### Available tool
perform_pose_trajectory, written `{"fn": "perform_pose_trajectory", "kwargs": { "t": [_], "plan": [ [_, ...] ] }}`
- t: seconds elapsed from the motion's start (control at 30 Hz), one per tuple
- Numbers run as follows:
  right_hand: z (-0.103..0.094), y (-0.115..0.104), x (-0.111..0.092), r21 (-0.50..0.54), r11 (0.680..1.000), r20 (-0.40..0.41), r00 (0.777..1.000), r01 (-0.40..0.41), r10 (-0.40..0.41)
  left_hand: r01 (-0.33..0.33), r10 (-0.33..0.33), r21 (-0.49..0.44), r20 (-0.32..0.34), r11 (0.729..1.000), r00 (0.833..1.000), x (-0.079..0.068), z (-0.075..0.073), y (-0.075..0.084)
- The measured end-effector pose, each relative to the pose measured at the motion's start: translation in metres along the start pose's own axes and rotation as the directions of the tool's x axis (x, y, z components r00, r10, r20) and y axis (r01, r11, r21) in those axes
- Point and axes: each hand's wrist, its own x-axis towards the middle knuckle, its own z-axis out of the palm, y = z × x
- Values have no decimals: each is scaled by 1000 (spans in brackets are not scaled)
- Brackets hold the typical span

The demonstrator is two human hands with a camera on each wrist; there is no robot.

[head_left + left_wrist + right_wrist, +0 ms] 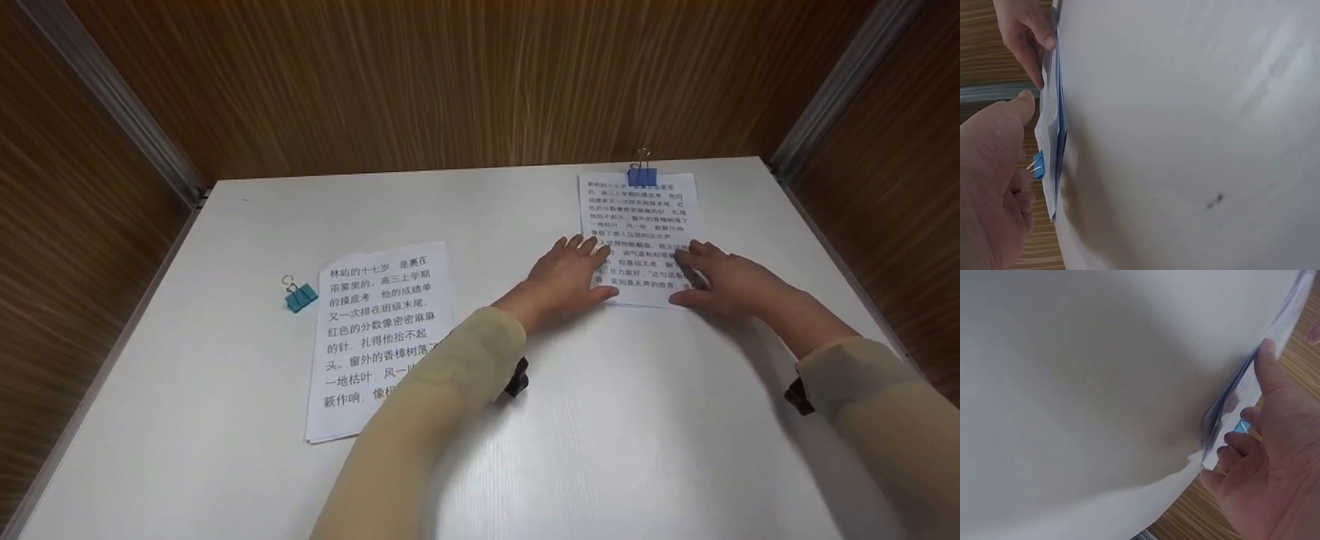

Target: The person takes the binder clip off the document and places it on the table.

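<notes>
A stack of printed paper (636, 214) lies at the back right of the table, with a blue binder clip (643, 177) on its top edge. My left hand (568, 276) is at the stack's lower left edge, fingers spread and slightly bent. On the opposite side, my right hand (726, 281) touches the lower right edge. In the right wrist view, the right thumb (1268, 363) rests by the near edge of the layered sheets. The clip (1039, 165) shows behind the left hand in the left wrist view.
A second stack of printed paper (382, 307) lies on the left of the white table (187, 360), partly covered by my left sleeve. A teal binder clip (301, 298) sits beside its left edge. Wood-grain panels (450, 82) enclose the table's back and sides.
</notes>
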Motion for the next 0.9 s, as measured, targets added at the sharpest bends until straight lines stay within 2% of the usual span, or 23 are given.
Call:
{"fn": "perform_pose_trajectory", "kwargs": {
  "t": [0.37,0.7,0.9],
  "plan": [
    [1,7,4,51,999,41,999,20,-22,13,-13,-4,69,1000,998,2,11,-8],
    [0,9,5,57,998,60,998,-1,-2,-27,21,61,93,998,995,3,5,-10],
    [0,10,5,44,999,61,998,16,-19,-23,10,103,118,994,993,6,3,-6]
  ]
}}
